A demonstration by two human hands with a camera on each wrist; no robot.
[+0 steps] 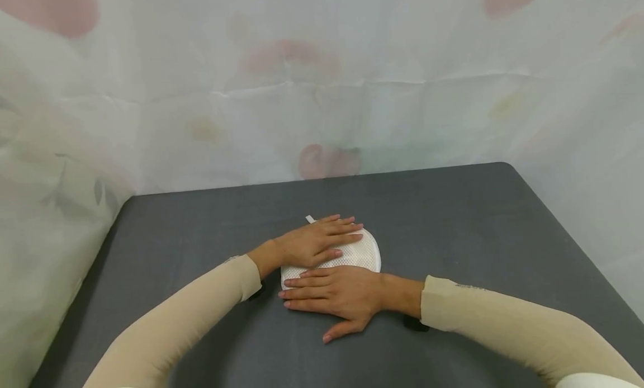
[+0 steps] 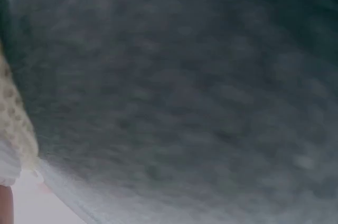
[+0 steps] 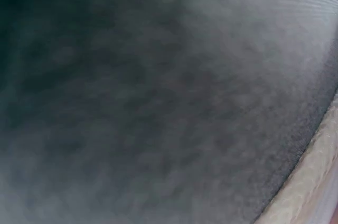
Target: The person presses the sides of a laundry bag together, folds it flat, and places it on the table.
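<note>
A white mesh pouch (image 1: 358, 255), folded into a rounded flat shape, lies in the middle of the dark grey table (image 1: 453, 220). My left hand (image 1: 317, 241) lies flat on its far half with straight fingers pointing right. My right hand (image 1: 329, 293) rests flat along its near edge, fingers straight and pointing left, thumb spread toward me. A small white tag (image 1: 309, 218) sticks out behind the left hand. Both wrist views are blurred close-ups of the grey table (image 2: 185, 92), with a strip of the pouch's mesh (image 2: 13, 118) at the left edge of one and a pale mesh edge (image 3: 311, 182) at the lower right of the other.
A pale sheet with faint pink and green prints (image 1: 322, 86) hangs behind and to both sides of the table. The table's left edge (image 1: 95, 259) and right edge (image 1: 568, 231) meet this sheet. Both arms wear beige sleeves (image 1: 503, 321).
</note>
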